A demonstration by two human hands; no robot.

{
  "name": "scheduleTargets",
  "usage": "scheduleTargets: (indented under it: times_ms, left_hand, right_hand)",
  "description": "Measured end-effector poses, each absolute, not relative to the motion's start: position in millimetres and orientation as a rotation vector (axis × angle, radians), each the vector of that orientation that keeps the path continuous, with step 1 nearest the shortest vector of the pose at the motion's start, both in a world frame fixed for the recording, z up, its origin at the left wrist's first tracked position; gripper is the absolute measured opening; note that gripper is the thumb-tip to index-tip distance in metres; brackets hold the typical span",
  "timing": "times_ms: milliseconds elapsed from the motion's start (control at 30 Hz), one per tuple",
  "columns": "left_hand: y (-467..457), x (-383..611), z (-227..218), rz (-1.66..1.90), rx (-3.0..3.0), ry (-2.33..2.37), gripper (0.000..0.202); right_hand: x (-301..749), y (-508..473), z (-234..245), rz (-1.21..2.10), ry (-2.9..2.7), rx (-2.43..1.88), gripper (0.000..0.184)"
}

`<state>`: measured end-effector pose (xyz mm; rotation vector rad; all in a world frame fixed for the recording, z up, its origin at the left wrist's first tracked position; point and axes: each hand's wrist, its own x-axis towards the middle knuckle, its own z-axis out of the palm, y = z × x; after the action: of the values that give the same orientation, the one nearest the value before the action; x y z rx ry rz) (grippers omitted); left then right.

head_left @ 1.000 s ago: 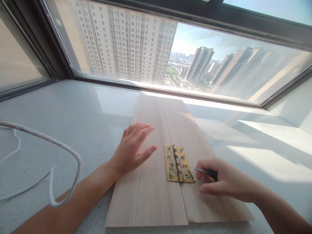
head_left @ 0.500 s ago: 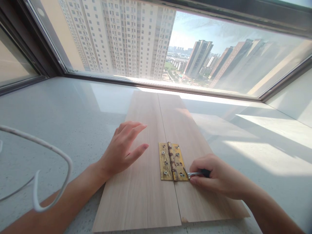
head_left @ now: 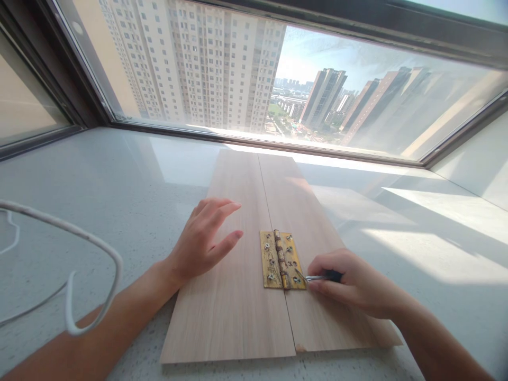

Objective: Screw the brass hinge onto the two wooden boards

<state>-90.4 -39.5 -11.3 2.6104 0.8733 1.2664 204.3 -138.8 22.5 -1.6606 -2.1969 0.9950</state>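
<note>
A worn brass hinge [head_left: 283, 260] lies unfolded across the seam between two pale wooden boards, with several screws standing in its holes. The left board [head_left: 234, 317] and the right board [head_left: 325, 325] lie side by side. My right hand [head_left: 337, 275] is closed around a slim metal tool [head_left: 315, 278] with a black handle. Its thin tip is at the lower right part of the hinge; whether it touches a screw I cannot tell. Over the left board, my left hand [head_left: 208, 235] is open and holds nothing, its thumb apart from the fingers.
The boards lie on a speckled white sill [head_left: 130, 211]. A white cable [head_left: 91, 246] loops up in front of my left forearm. Beyond the boards is a window with a dark frame [head_left: 278, 147], and sunlight falls across the right side of the sill.
The whole view has shifted slightly. The tool's tip sits a little higher along the hinge's right edge than before. My left hand keeps its pose.
</note>
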Motion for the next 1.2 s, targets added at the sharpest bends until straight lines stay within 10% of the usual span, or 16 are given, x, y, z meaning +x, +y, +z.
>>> scheduleTargets:
  times_ms: [467,1200]
  left_hand:
    - [-100.2,-65.8,5.3,1.447,2.636,0.487,0.018]
    - [-76.4,-23.5,22.6,0.982,2.134,0.710,0.004]
  right_hand:
    - [140.8,-131.8,42.8,1.368,-1.906,-1.296,0.029]
    - [204.5,-104.3,1.2,0.901,-1.037,-1.438,0.027]
